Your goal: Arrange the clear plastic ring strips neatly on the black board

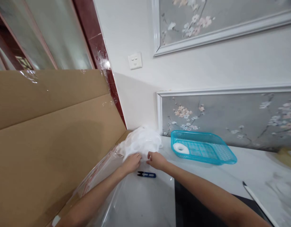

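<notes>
A heaped white bundle (143,140), soft and partly see-through with rounded shapes in it, lies against the wall in the corner. My left hand (132,162) has its fingers curled on the bundle's near left edge. On the near right edge, my right hand (157,160) is closed in a pinch at the white material. Exactly what each set of fingertips grips is too small to make out. Just in front of both hands lie dark blue thread snips (147,174), flat on the white marbled table (145,201).
A turquoise plastic basket (207,160) with a white ring (181,148) in it stands along the wall. Tall cardboard (53,151) and clear plastic bags (95,179) border the left. A dark mat (190,201), white pen (259,201) and yellowish tape roll (287,157) lie right.
</notes>
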The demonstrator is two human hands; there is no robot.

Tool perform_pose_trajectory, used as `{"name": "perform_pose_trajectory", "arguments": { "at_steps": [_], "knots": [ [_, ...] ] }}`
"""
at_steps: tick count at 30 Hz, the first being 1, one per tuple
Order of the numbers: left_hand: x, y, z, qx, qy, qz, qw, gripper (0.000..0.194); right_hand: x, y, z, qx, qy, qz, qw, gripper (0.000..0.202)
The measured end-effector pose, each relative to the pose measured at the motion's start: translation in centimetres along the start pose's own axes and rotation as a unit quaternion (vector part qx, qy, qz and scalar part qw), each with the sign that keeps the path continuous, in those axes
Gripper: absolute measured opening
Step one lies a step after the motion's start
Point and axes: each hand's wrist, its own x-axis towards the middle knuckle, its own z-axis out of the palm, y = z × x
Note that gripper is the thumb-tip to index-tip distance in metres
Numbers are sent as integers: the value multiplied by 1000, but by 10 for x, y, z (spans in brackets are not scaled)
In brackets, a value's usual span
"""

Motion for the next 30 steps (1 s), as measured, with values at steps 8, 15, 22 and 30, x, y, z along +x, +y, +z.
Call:
{"name": "perform_pose_trajectory", "arguments": {
  "at_steps": [8,15,22,30],
  "knots": [
    [0,-2,-26,-277,9,-81,957,36,-13,-10,22,313,-62,31,947,48],
    [-11,27,-41,-428,-9,-75,901,62,-18,-25,17,464,-18,44,885,44],
    [-1,33,-51,-476,51,-109,871,39,-33,-4,15,514,-6,61,855,30],
    [21,56,-77,-503,7,-107,857,39,-33,-13,2,567,1,84,819,57]
  ]
}}
